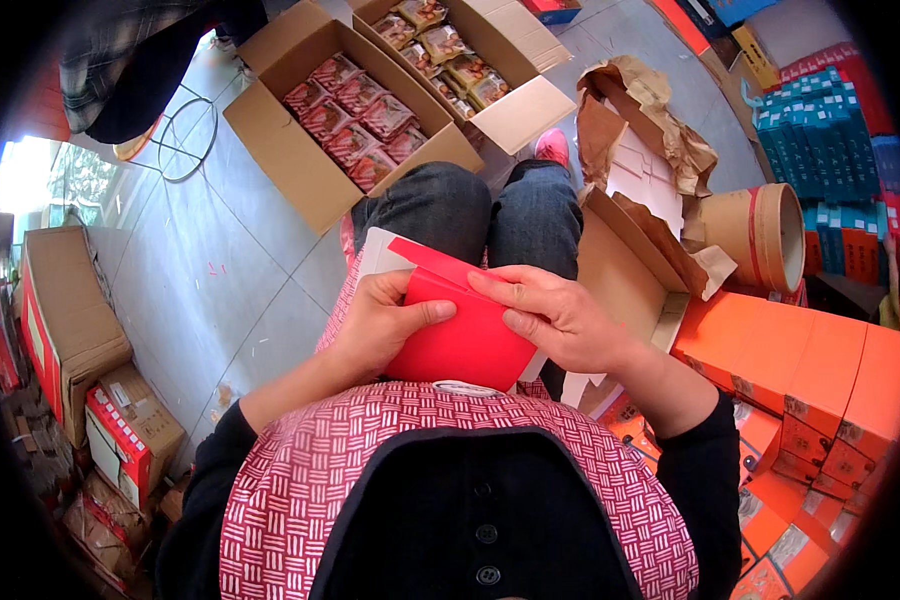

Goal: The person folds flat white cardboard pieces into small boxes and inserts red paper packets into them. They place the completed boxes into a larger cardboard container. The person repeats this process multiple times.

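Over my lap, both hands hold a red cardboard box blank (475, 340), its white inner side showing at the upper left corner and the lower right edge. My left hand (385, 320) grips its left side, thumb flat on the red face and fingers behind. My right hand (555, 315) is closed on the upper right, with fingertips and thumb pressed at a folded strip along the top edge. A white oval thing (465, 388) lies on my red-and-white patterned apron (300, 490), just below the blank.
Ahead stand two open cartons, one with pink packets (360, 110), the other with yellowish packets (442, 45). At right are a carton with white card sheets (645, 175), a cardboard drum (755, 235), orange boxes (770, 345) and teal boxes (815, 130). Cartons (75, 310) line the left. Another person's leg (135, 90) shows upper left.
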Tool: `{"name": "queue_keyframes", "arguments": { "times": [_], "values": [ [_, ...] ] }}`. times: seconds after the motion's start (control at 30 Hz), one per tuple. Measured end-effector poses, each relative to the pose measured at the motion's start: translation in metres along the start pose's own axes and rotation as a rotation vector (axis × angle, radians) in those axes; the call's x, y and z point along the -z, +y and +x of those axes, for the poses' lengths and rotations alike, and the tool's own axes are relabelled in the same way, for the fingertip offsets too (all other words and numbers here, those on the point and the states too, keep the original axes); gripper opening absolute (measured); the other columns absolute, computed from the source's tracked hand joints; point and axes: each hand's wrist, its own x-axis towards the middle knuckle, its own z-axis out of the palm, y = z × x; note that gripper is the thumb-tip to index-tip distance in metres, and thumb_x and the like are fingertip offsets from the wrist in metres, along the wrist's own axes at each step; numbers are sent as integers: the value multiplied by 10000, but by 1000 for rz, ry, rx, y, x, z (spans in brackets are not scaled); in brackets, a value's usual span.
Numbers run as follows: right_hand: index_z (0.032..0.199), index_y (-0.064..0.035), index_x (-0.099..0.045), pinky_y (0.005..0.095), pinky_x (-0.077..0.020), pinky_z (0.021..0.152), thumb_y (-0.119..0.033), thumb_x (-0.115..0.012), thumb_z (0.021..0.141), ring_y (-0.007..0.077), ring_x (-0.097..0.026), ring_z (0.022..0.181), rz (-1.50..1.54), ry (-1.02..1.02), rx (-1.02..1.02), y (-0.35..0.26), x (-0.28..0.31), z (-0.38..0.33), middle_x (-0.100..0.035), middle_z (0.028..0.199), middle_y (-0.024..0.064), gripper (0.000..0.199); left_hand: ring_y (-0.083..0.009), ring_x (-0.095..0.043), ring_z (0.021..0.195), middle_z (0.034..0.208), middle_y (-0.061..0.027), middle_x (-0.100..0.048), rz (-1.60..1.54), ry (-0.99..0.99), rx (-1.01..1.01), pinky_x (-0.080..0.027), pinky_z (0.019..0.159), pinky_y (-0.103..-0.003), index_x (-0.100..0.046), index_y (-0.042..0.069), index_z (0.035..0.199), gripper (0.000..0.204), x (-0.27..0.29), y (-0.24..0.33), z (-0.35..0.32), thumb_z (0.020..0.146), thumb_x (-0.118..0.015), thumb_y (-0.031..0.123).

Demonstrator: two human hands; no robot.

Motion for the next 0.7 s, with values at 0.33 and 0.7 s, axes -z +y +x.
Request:
{"name": "queue_keyframes", "arguments": {
  "times": [0.33,0.7],
  "values": [
    [1384,-91,-444,289,-433,938,-60,-532,907,180,-575,1054,183,419,-148,10,9,-7,-601,1174,97,486,-253,-575,1043,1128,-182,-583,955,503,-1114,-449,894,-341,-541,19,1166,451,-1,53,38,770,-732,118],
    [1355,11,-428,287,-483,909,-150,-506,977,135,-564,1078,775,794,-81,59,-38,-20,-568,1191,84,418,-144,-529,1091,1244,-94,-514,208,-89,-510,-450,929,-293,-340,56,1409,551,-3,-7,38,910,-574,34]
  ]
}}
